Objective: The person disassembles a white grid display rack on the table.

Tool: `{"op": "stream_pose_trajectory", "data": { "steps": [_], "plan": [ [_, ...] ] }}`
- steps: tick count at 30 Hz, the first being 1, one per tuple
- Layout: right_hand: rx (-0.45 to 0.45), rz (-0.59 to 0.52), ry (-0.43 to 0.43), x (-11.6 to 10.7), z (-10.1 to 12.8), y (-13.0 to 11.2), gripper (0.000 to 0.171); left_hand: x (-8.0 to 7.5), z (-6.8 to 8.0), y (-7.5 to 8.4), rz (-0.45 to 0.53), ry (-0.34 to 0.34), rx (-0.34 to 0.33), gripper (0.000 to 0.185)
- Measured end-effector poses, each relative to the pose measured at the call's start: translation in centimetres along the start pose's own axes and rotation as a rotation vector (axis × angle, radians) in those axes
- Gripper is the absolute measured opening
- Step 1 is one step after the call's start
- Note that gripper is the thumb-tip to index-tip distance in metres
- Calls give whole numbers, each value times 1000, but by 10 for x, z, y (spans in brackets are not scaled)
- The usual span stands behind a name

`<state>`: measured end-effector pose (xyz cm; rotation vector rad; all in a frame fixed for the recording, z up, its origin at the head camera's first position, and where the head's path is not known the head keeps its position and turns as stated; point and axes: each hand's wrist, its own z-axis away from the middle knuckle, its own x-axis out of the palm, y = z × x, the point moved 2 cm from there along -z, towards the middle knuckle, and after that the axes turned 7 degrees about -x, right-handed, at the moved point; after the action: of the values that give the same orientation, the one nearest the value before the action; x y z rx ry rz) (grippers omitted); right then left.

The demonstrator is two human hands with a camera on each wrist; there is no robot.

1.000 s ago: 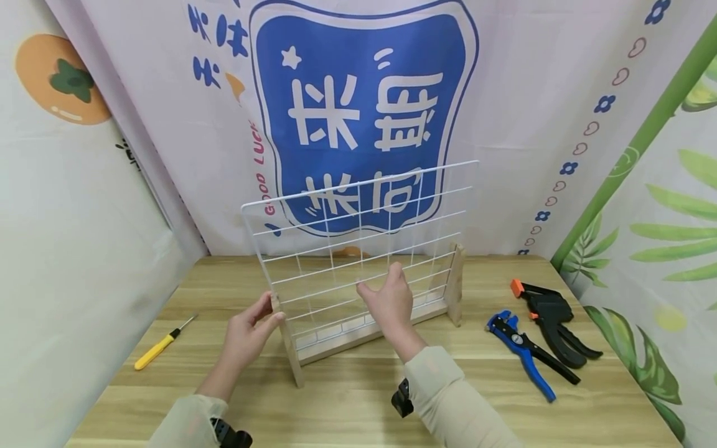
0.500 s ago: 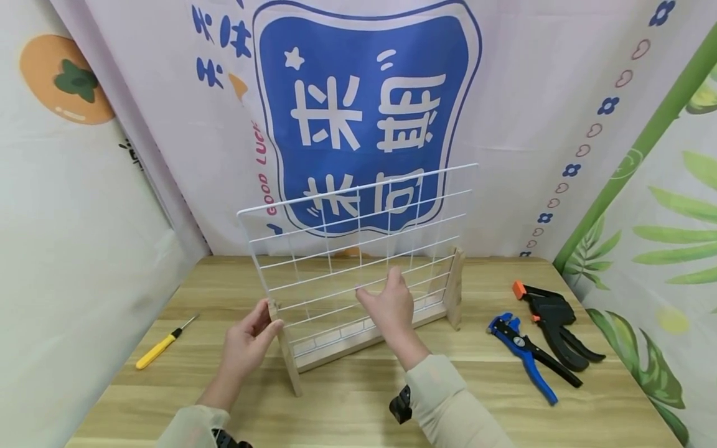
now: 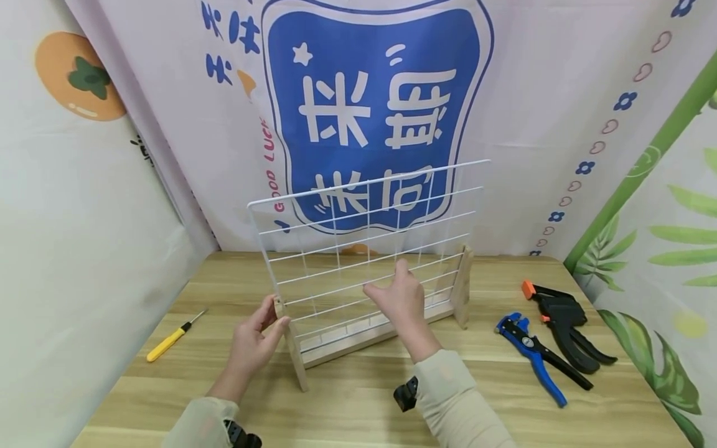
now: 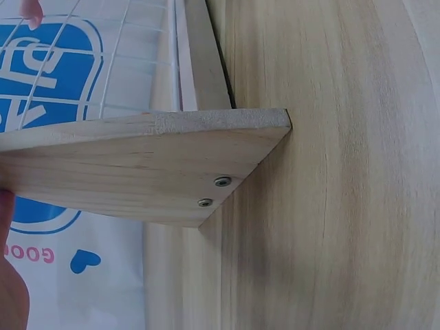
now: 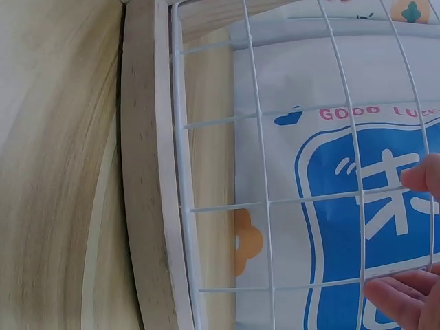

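A white wire grid panel (image 3: 368, 218) stands upright in a wooden stand, which has a bottom rail (image 3: 350, 342) and a side board at each end. My left hand (image 3: 252, 345) pinches the top of the left side board (image 3: 294, 354) between thumb and fingers. Two screw heads (image 4: 222, 181) show near that board's lower end in the left wrist view. Around the panel's wires, right of its middle, my right hand (image 3: 400, 302) has thumb and fingers placed; in the right wrist view its thumb (image 5: 423, 175) and fingertips (image 5: 399, 295) overlap the wires.
A yellow-handled screwdriver (image 3: 168, 342) lies on the wooden table (image 3: 358, 410) at the left. Blue-and-black wire strippers (image 3: 532, 354) and a black tool with an orange tip (image 3: 566, 323) lie at the right. Printed cloth (image 3: 526, 124) hangs behind the table.
The stand's left end has come slightly toward me along with my left hand. My right hand keeps its place on the panel. The head view has shifted a little.
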<state>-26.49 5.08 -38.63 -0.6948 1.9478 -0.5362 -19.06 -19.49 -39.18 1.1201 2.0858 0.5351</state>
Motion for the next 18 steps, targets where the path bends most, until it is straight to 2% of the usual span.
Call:
{"op": "stream_pose_trajectory", "data": {
  "steps": [5, 12, 18],
  "plan": [
    [-16, 15, 10, 0, -1, -1, 55, -2, 1, 2, 17, -13, 8, 48],
    [14, -5, -6, 1, -2, 3, 57, 0, 1, 2, 11, -41, -49, 50],
    [15, -42, -6, 1, -2, 2, 52, 0, 0, 5, -19, -40, -69, 50]
  ]
}}
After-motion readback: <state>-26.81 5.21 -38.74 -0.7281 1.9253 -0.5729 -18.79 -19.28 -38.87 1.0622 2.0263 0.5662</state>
